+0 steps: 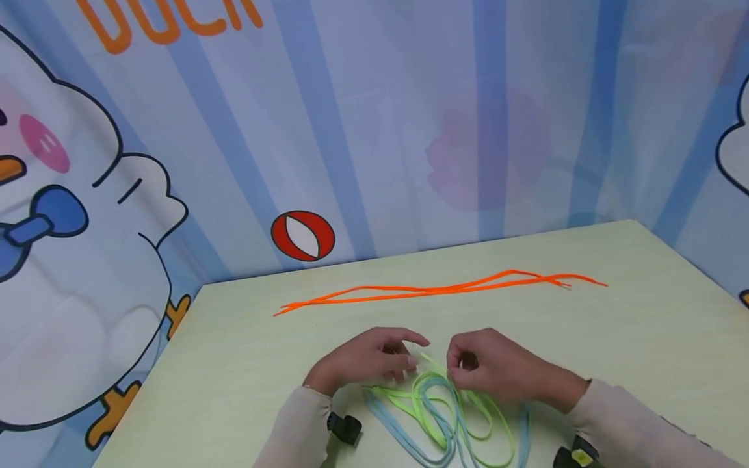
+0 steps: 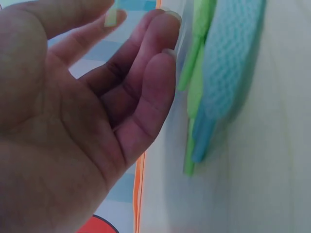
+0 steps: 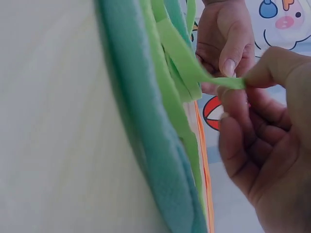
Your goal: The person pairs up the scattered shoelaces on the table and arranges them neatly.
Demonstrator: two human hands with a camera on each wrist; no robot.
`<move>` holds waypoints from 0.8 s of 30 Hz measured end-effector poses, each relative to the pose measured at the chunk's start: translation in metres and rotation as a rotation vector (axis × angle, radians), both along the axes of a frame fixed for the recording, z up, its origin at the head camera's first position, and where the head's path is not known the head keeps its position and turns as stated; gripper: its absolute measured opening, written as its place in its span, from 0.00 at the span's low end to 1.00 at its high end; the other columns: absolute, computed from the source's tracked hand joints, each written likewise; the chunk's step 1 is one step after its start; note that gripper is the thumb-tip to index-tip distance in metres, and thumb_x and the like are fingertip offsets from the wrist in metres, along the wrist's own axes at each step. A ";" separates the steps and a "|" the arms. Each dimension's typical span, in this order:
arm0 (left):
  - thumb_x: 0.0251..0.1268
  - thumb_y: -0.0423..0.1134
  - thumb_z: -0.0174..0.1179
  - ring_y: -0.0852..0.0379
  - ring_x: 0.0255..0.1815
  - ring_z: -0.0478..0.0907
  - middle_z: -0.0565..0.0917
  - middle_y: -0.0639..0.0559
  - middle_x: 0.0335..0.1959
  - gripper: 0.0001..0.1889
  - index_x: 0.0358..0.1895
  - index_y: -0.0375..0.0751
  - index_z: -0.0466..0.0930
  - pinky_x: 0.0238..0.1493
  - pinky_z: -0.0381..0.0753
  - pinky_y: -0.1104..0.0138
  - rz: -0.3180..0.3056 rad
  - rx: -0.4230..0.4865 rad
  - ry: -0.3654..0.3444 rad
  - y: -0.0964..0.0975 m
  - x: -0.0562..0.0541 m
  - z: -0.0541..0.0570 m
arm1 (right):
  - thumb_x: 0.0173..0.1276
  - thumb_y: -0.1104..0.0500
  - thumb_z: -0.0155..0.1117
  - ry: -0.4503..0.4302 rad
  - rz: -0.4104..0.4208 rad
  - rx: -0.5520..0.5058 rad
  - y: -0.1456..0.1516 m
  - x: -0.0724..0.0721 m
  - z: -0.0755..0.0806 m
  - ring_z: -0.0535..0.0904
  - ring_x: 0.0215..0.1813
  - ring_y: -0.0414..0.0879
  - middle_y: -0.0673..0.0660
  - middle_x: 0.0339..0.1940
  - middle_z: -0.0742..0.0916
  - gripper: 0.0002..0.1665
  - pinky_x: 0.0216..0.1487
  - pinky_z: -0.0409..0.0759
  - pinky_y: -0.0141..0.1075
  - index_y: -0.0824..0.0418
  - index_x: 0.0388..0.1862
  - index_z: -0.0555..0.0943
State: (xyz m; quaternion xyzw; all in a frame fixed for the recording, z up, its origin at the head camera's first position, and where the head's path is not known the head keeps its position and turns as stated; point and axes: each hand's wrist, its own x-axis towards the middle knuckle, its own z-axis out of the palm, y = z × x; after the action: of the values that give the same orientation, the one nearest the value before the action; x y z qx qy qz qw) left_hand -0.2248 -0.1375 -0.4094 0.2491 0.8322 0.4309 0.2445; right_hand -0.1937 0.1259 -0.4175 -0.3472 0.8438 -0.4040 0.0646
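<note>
My right hand (image 1: pixel 497 364) pinches a flat lime-green shoelace (image 3: pixel 181 48) between thumb and index finger, close to one end. To its left, my left hand (image 1: pixel 374 354) hovers with fingers loosely bent and the thumb apart from the index finger. A green lace tip (image 2: pixel 112 15) shows by the left fingers, with no grip on it visible. Below both hands lies a loose tangle of green laces and light blue laces (image 3: pixel 131 58) on the table. Several hard lace tips point out of the tangle in the left wrist view.
Orange shoelaces (image 1: pixel 433 290) lie stretched out across the pale table (image 1: pixel 234 338), beyond the hands. A blue striped cloth (image 1: pixel 398 130) with cartoon prints stands behind the table's far edge. Black wrist devices sit at both sleeves.
</note>
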 end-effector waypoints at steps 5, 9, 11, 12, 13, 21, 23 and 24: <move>0.73 0.44 0.60 0.53 0.37 0.83 0.86 0.54 0.38 0.10 0.51 0.52 0.85 0.42 0.81 0.63 -0.016 0.011 0.033 0.000 -0.001 0.002 | 0.64 0.64 0.66 -0.031 -0.011 -0.074 0.001 0.000 0.002 0.74 0.27 0.38 0.44 0.23 0.79 0.08 0.31 0.74 0.31 0.51 0.30 0.79; 0.74 0.44 0.59 0.52 0.37 0.82 0.85 0.54 0.37 0.09 0.46 0.48 0.86 0.43 0.81 0.62 -0.016 0.036 0.051 -0.002 -0.001 0.003 | 0.64 0.64 0.66 -0.056 -0.002 -0.100 0.001 -0.001 0.001 0.75 0.28 0.39 0.45 0.24 0.80 0.08 0.31 0.75 0.31 0.52 0.30 0.78; 0.74 0.45 0.58 0.52 0.38 0.82 0.85 0.53 0.37 0.09 0.46 0.47 0.86 0.44 0.81 0.61 -0.005 0.044 0.056 -0.002 -0.001 0.003 | 0.65 0.65 0.65 -0.099 0.017 -0.128 0.001 -0.002 0.001 0.77 0.28 0.40 0.47 0.25 0.81 0.07 0.32 0.77 0.32 0.53 0.32 0.79; 0.74 0.45 0.58 0.51 0.38 0.82 0.86 0.52 0.37 0.09 0.46 0.47 0.86 0.44 0.81 0.61 0.002 0.050 0.057 -0.002 -0.001 0.004 | 0.66 0.65 0.64 -0.128 0.029 -0.152 0.002 -0.002 0.001 0.78 0.28 0.42 0.49 0.26 0.82 0.06 0.33 0.78 0.33 0.55 0.33 0.79; 0.74 0.45 0.59 0.51 0.39 0.82 0.86 0.52 0.37 0.09 0.45 0.48 0.86 0.45 0.81 0.60 0.012 0.057 0.060 -0.003 -0.001 0.004 | 0.67 0.65 0.64 -0.160 0.044 -0.184 0.002 -0.003 0.001 0.80 0.29 0.44 0.51 0.27 0.83 0.04 0.33 0.80 0.34 0.57 0.35 0.78; 0.76 0.40 0.54 0.49 0.41 0.84 0.86 0.44 0.38 0.10 0.42 0.38 0.82 0.46 0.82 0.55 0.087 0.239 0.092 -0.010 -0.005 0.005 | 0.70 0.66 0.60 -0.317 0.037 -0.339 0.005 -0.003 0.009 0.84 0.33 0.56 0.67 0.35 0.83 0.12 0.34 0.84 0.43 0.68 0.50 0.76; 0.76 0.37 0.52 0.48 0.40 0.85 0.86 0.44 0.37 0.10 0.40 0.36 0.80 0.46 0.82 0.56 0.129 0.291 0.095 -0.014 -0.006 0.004 | 0.71 0.66 0.60 -0.315 0.014 -0.336 0.005 -0.003 0.010 0.84 0.33 0.55 0.69 0.35 0.82 0.12 0.34 0.84 0.42 0.69 0.51 0.77; 0.75 0.37 0.50 0.47 0.40 0.85 0.86 0.44 0.37 0.10 0.39 0.36 0.79 0.47 0.82 0.57 0.154 0.319 0.095 -0.016 -0.007 0.003 | 0.71 0.66 0.59 -0.313 0.004 -0.334 0.005 -0.003 0.010 0.83 0.32 0.54 0.69 0.36 0.82 0.11 0.34 0.84 0.42 0.68 0.50 0.78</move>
State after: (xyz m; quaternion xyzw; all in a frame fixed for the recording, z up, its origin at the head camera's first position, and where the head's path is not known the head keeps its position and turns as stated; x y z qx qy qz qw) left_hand -0.2317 -0.1536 -0.4060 0.2403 0.7804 0.5627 0.1288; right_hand -0.1968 0.1313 -0.4075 -0.2879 0.7442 -0.5869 0.1372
